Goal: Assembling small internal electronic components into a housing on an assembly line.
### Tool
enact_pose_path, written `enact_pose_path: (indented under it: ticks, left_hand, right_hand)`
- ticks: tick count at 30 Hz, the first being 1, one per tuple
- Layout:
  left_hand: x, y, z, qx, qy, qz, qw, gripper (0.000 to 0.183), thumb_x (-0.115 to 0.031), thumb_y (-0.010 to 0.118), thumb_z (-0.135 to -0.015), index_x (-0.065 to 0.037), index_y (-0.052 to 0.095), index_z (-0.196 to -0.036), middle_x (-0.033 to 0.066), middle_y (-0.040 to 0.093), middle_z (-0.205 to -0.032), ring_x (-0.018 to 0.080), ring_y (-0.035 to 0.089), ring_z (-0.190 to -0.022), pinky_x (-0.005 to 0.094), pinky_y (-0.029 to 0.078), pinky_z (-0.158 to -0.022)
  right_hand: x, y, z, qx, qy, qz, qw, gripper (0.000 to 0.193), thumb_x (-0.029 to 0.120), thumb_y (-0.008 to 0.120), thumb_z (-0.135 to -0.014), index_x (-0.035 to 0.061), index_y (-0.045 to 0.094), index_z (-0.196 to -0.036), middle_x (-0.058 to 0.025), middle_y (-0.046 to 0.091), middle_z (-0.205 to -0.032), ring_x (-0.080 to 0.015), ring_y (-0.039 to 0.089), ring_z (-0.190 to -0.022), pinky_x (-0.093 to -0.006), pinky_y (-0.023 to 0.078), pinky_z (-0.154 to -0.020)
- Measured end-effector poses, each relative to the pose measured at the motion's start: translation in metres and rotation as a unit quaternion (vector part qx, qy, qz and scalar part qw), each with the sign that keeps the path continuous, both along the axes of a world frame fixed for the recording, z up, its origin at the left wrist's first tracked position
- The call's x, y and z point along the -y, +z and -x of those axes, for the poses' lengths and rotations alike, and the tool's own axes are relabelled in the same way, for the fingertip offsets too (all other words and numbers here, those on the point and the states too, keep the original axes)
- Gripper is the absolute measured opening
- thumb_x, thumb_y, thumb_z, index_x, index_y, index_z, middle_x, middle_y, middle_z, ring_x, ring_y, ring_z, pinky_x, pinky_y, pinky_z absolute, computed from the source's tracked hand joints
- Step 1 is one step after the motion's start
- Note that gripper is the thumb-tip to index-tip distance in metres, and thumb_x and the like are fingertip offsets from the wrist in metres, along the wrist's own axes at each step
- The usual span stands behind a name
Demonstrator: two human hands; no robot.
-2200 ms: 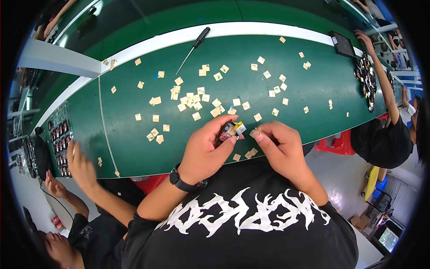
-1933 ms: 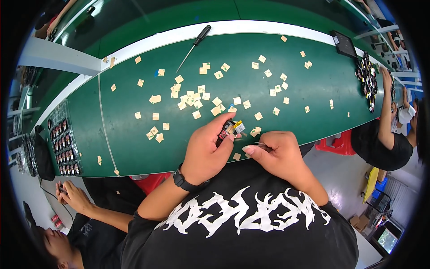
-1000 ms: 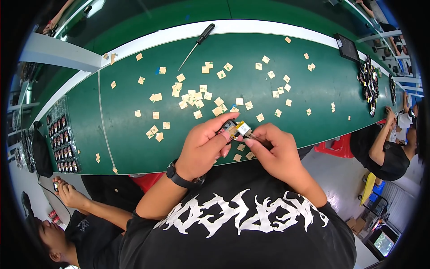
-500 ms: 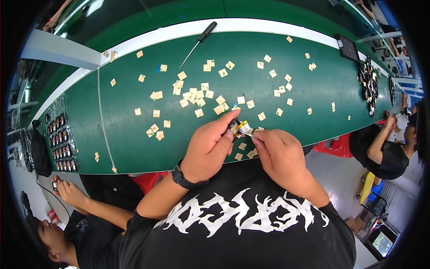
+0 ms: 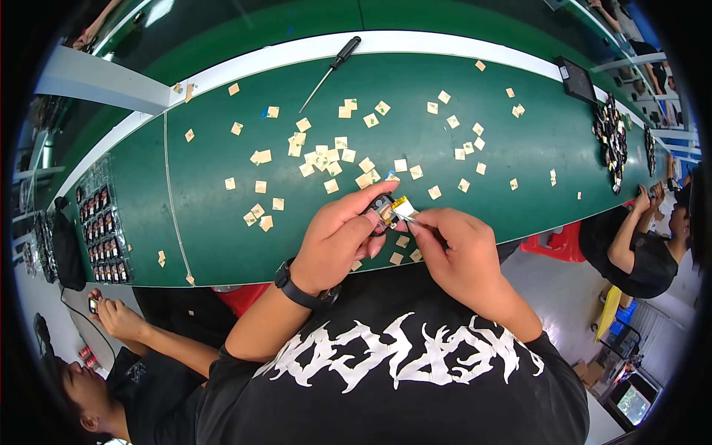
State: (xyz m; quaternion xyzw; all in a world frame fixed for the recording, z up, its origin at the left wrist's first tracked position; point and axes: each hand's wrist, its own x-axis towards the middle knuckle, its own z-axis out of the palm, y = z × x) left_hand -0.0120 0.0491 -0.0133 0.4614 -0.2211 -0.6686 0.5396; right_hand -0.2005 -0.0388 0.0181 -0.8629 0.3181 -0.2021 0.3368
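Note:
My left hand (image 5: 343, 239) is closed around a small black electronic device (image 5: 382, 205), whose open inner side shows. From the device's right side sticks up a flat silver-white battery (image 5: 403, 209) with a yellow taped edge. My right hand (image 5: 463, 248) pinches a thin pointed metal tool (image 5: 411, 219), its tip at the battery's lower edge. The fingers hide most of this tool, so I cannot tell its exact kind. Both hands are just above the near edge of the green table (image 5: 222, 245).
Many small beige square stickers (image 5: 321, 159) lie scattered over the table. A black-handled screwdriver (image 5: 343, 53) rests at the far edge. Trays of small parts (image 5: 104, 230) stand at the left, a heap of black parts (image 5: 612, 141) at the right. Co-workers sit on both sides.
My left hand has turned the device so more of its inside faces up. The right hand and metal tool have shifted slightly, staying at the battery.

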Motion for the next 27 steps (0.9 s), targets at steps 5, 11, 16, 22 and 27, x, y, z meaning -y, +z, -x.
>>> enact_pose_path:
  ticks: [5,11,16,22,27]
  left_hand:
    - [0.002,0.003,0.001,-0.036,0.008,-0.001,0.999,0.047,-0.003,0.042,-0.099,0.001,0.049,-0.145,0.0043,0.064,-0.091,0.0058,0.050,-0.063,0.0204,0.040,-0.054]
    - [0.000,-0.004,0.005,0.082,-0.021,0.057,0.995,0.044,-0.003,0.044,-0.100,0.003,0.052,-0.142,0.0028,0.061,-0.088,0.0055,0.048,-0.063,0.0197,0.040,-0.057]
    - [0.002,0.001,0.011,0.126,0.010,0.051,0.991,0.040,0.000,0.046,-0.099,0.001,0.056,-0.138,0.0003,0.059,-0.086,0.0041,0.050,-0.064,0.0198,0.040,-0.056]
    - [0.001,-0.006,0.017,0.155,0.050,0.054,0.985,0.036,0.002,0.047,-0.099,0.000,0.059,-0.133,0.0003,0.059,-0.087,0.0038,0.053,-0.065,0.0192,0.041,-0.056]
    - [0.001,-0.003,0.016,0.164,0.050,0.057,0.984,0.036,0.003,0.047,-0.099,0.000,0.059,-0.132,0.0013,0.060,-0.089,0.0040,0.055,-0.066,0.0195,0.041,-0.055]
  right_hand:
    - [0.010,0.007,0.014,0.001,0.003,-0.168,0.986,0.020,0.005,0.079,-0.082,0.0015,0.069,-0.100,-0.0093,0.067,-0.081,-0.0194,0.065,-0.065,-0.0317,0.051,-0.057]
    - [0.025,0.002,0.006,0.011,0.069,-0.014,0.997,0.037,0.005,0.080,-0.076,0.0053,0.070,-0.112,-0.0053,0.063,-0.086,-0.0203,0.066,-0.069,-0.0332,0.051,-0.059]
    - [0.034,-0.005,0.007,0.006,0.145,0.046,0.988,0.041,0.004,0.079,-0.075,0.0083,0.069,-0.114,-0.0044,0.062,-0.088,-0.0231,0.064,-0.071,-0.0350,0.051,-0.060]
    - [0.025,0.011,-0.004,0.006,0.054,-0.108,0.993,0.033,0.006,0.079,-0.079,0.0048,0.069,-0.110,-0.0088,0.063,-0.085,-0.0250,0.065,-0.071,-0.0341,0.051,-0.060]
    - [0.025,-0.003,-0.004,0.032,0.096,-0.034,0.994,0.031,0.004,0.076,-0.080,0.0031,0.068,-0.109,-0.0101,0.064,-0.086,-0.0254,0.065,-0.067,-0.0338,0.051,-0.058]
